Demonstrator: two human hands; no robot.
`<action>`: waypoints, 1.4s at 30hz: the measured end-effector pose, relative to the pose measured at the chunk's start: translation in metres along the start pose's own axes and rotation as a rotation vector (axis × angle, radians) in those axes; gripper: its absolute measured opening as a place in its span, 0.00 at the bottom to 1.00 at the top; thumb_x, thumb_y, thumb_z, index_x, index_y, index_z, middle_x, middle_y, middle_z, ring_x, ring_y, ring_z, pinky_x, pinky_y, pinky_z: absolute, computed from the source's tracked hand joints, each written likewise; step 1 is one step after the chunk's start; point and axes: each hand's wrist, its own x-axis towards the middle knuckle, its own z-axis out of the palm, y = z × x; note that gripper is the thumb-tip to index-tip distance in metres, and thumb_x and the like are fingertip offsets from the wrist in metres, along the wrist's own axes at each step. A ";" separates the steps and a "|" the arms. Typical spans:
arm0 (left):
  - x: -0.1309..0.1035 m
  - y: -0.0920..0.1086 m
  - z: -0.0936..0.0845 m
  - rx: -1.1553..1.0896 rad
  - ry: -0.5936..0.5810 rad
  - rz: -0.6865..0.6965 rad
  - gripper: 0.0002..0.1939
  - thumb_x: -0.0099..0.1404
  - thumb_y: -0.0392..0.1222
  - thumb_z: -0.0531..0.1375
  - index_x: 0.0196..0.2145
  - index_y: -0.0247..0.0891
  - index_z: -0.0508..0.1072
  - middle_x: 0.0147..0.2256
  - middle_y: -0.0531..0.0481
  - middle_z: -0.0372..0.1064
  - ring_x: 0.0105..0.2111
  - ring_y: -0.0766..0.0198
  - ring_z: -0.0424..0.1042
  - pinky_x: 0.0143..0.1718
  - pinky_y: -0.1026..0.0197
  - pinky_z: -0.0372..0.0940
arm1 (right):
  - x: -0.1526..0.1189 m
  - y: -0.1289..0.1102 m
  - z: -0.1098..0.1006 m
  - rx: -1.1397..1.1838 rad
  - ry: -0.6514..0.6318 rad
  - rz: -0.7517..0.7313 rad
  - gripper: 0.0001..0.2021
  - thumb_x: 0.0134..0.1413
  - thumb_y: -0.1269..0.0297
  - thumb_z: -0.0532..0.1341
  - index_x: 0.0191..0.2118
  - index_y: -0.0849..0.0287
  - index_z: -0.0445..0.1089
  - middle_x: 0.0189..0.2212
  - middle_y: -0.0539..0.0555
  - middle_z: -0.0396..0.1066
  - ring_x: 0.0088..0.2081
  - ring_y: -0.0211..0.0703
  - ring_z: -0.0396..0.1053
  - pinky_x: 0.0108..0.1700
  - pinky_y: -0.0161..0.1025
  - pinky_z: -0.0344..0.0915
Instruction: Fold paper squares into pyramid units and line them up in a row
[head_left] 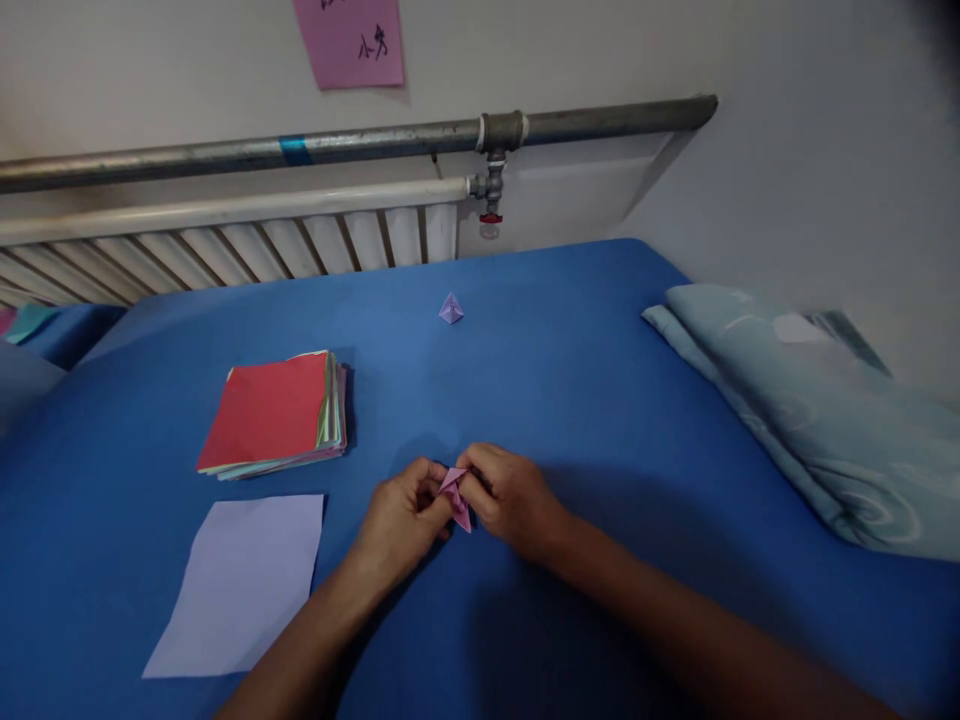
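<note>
Left hand (397,515) and right hand (516,500) both pinching pink folded paper (457,496), 6 o'clock of lilac folded piece (451,309). Pink looks part-shaped, lilac piece done. Lilac sheet (244,585), pink's 8 o'clock, unfolded.

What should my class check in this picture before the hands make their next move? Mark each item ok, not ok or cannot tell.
1. Left hand grips the pink folded paper: ok, fingers pinch it.
2. Right hand holds the same paper: ok, fingers on its other side.
3. Pink creases are sharp: cannot tell, fingers cover part and it is small.
4. Small purple folded piece is apart from the hands: ok, it lies beyond them.
5. Paper stack is squared: not ok, edges stick out unevenly.
6. Loose lavender sheet is free of the left forearm: cannot tell, the forearm hides one corner.
</note>
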 end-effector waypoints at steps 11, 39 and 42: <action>0.003 -0.008 -0.008 0.067 -0.014 0.078 0.03 0.55 0.38 0.58 0.29 0.38 0.70 0.21 0.56 0.67 0.21 0.69 0.64 0.25 0.66 0.59 | 0.000 0.004 -0.005 -0.084 -0.103 -0.228 0.09 0.54 0.75 0.53 0.33 0.59 0.68 0.30 0.52 0.66 0.33 0.38 0.64 0.37 0.35 0.61; 0.000 0.003 0.001 -0.341 0.089 -0.114 0.13 0.51 0.46 0.61 0.32 0.35 0.67 0.27 0.51 0.70 0.27 0.63 0.73 0.23 0.62 0.70 | 0.000 0.001 -0.007 -0.058 0.098 -0.085 0.08 0.52 0.77 0.50 0.32 0.58 0.62 0.30 0.52 0.65 0.32 0.39 0.63 0.35 0.35 0.60; 0.004 -0.002 -0.004 -0.214 0.131 -0.072 0.09 0.52 0.44 0.60 0.29 0.35 0.69 0.24 0.53 0.68 0.25 0.66 0.70 0.25 0.63 0.68 | -0.002 -0.001 -0.007 -0.126 -0.014 -0.085 0.05 0.53 0.75 0.53 0.32 0.59 0.64 0.31 0.53 0.66 0.33 0.40 0.64 0.37 0.36 0.60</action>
